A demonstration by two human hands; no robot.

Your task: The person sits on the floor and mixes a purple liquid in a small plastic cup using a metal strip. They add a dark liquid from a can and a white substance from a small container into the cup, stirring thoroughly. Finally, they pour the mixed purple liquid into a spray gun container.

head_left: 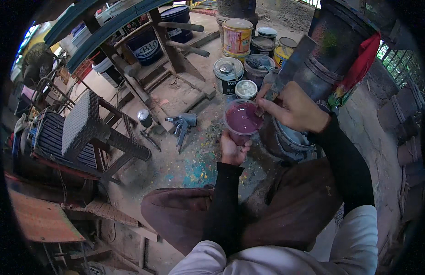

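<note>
My left hand (234, 149) is wrapped round the underside of a clear plastic cup (242, 134) and holds it upright above the floor. Mauve-purple paint (244, 118) fills much of the cup. Over its right rim my right hand (296, 107) is closed, fingers pinched on a thin stick-like piece (260, 110) whose lower end reaches the cup's rim. Its exact kind is hard to make out. Just behind the cup stands a small tub with white contents (246, 89). A large bucket (290, 137) stands close beneath my right hand, partly hidden by it.
Several paint cans (228, 73) stand beyond the cup. A spray gun (181, 128) and a small can (144, 118) are on the paint-spattered floor. To the left are a woven stool (91, 123) and a wooden frame (175, 68). A red cloth (359, 64) hangs from dark drums at right.
</note>
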